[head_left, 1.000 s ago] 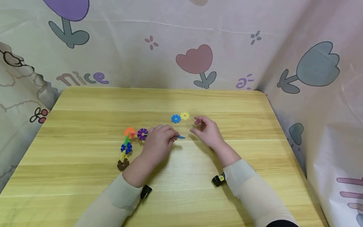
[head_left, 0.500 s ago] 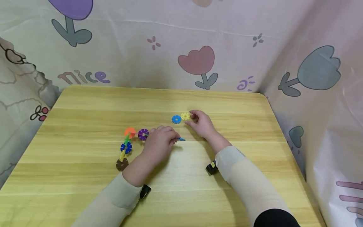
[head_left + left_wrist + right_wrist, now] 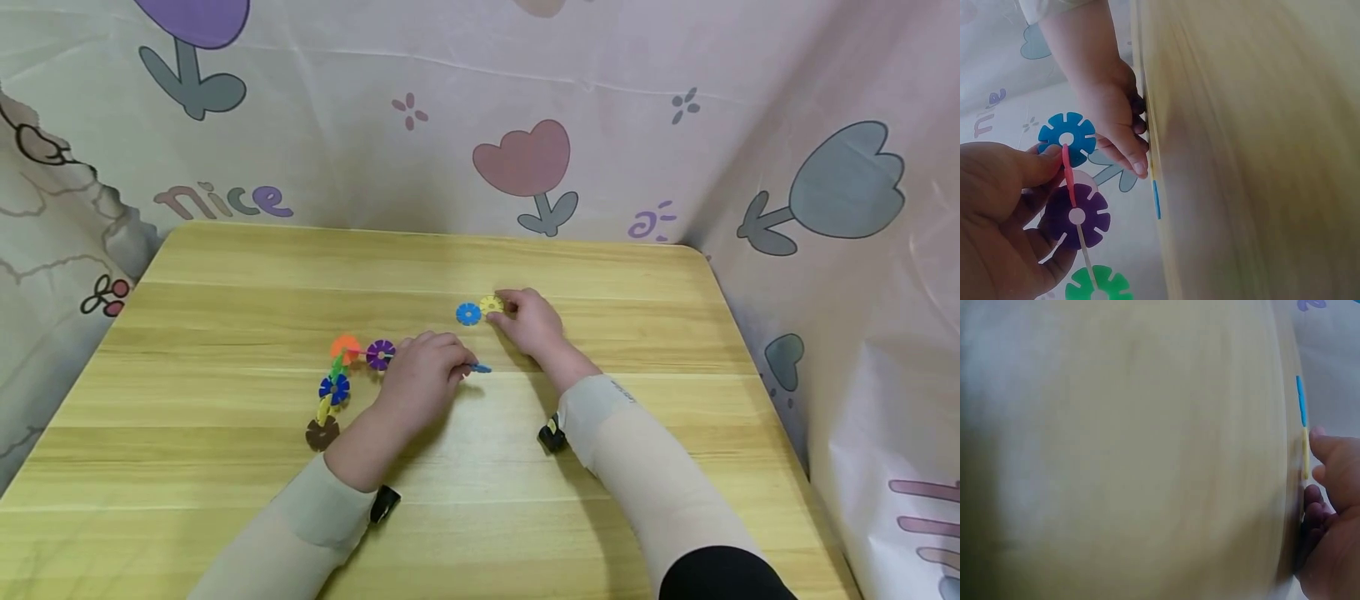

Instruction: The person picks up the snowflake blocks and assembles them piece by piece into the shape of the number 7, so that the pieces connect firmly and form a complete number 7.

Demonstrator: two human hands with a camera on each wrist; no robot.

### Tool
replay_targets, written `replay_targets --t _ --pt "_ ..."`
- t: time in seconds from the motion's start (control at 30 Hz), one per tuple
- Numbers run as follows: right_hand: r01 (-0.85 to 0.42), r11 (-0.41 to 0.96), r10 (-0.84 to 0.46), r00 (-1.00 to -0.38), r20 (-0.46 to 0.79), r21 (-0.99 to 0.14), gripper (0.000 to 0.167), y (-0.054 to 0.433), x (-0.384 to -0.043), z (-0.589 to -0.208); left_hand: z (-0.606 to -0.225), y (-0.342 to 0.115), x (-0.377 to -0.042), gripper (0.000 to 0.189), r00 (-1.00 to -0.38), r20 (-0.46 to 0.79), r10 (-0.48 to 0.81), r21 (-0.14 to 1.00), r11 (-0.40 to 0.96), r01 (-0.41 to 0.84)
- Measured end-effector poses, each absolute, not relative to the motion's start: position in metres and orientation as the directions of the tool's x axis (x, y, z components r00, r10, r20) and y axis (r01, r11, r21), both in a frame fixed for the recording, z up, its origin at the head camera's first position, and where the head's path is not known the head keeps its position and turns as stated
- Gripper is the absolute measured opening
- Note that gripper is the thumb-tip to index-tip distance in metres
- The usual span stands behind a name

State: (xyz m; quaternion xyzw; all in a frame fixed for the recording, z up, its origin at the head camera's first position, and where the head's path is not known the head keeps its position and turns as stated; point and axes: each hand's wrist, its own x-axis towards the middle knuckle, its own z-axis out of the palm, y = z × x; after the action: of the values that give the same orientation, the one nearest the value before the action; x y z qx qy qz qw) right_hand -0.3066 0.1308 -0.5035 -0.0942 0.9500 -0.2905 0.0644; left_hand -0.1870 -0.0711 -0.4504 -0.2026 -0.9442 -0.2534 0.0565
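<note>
My left hand (image 3: 420, 375) pinches a blue slotted snowflake disc (image 3: 1050, 127), the end piece of a linked chain. A pink disc (image 3: 1069, 175) seen edge-on joins it to a purple disc (image 3: 1096, 203). Farther along are an orange disc (image 3: 345, 348), a dark blue disc (image 3: 327, 390) and a brown disc (image 3: 321, 435). At the back of the table, my right hand (image 3: 532, 323) has thumb and forefinger at the edges of a loose yellow disc (image 3: 488, 298), which lies flat. Its other fingers are curled beneath the palm.
A loose light blue disc (image 3: 462, 317) lies flat against the yellow one's left side. The wooden table (image 3: 247, 292) ends at a back edge, behind which hangs a printed curtain (image 3: 337, 125). Black wrist cameras, such as the left one (image 3: 385, 505), stick out beneath both cuffs.
The right hand has moved left and slightly away from me, bringing its thumb and forefinger to the yellow disc. The left hand has kept its place with the chain.
</note>
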Motion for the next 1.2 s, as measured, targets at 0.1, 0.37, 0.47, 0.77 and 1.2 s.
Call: replay_targets --t 0.1,0.37,0.47,0.77,1.2 --pt "-0.117 0.829 -0.196 -0.977 -0.088 -0.548 0.049 0.128 -0.307 -0.502 -0.45 -0.071 -0.187 0.008 -0.914 0.205 0.351 0.457 0.791 0.406" --pt "-0.03 0.812 -0.129 -0.983 -0.129 -0.583 0.046 0.123 -0.31 -0.496 -0.447 -0.07 -0.188 0.008 -0.922 0.185 0.34 0.465 0.796 0.387" --pt "-0.008 0.803 -0.112 -0.984 -0.138 -0.595 0.047 0.123 -0.311 -0.495 -0.447 -0.069 -0.188 0.008 -0.921 0.187 0.342 0.467 0.794 0.39" --pt "0.02 0.758 -0.076 -0.99 -0.119 -0.652 0.045 0.123 -0.306 -0.496 -0.448 -0.069 -0.187 0.008 -0.913 0.211 0.349 0.465 0.786 0.408" --pt "-0.125 0.581 -0.034 -0.991 0.129 -0.805 0.016 0.132 -0.285 -0.504 -0.446 -0.069 -0.187 0.009 -0.918 0.193 0.347 0.433 0.809 0.397"
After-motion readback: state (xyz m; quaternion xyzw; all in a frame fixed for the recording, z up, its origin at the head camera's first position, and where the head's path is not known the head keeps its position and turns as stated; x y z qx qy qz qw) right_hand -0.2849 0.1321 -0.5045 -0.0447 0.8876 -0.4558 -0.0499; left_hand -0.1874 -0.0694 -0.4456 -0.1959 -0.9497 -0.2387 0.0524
